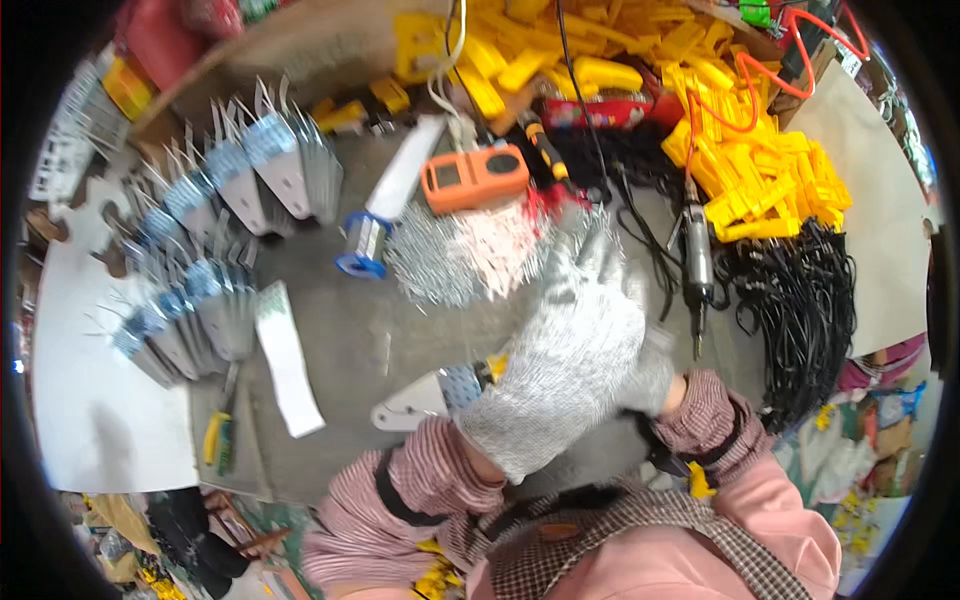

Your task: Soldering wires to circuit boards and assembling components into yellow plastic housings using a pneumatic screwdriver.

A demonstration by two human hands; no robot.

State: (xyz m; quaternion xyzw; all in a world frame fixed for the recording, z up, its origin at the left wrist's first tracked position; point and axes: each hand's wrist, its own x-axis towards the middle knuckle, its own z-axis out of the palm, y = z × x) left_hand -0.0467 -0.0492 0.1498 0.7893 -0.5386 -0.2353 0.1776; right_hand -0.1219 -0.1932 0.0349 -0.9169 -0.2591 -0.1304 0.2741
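Centrally, the gloved left hand (565, 355) overlaps the right hand (652, 372); neither grip's state can be told. From them, a grey plate (408, 406) lies at eight o'clock, silver pins (430, 262) at ten.

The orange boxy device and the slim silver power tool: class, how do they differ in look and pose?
The orange device is boxy; the silver tool is slender. The orange device lies crosswise in the view, while the silver tool runs top to bottom. Both are longer than wide.
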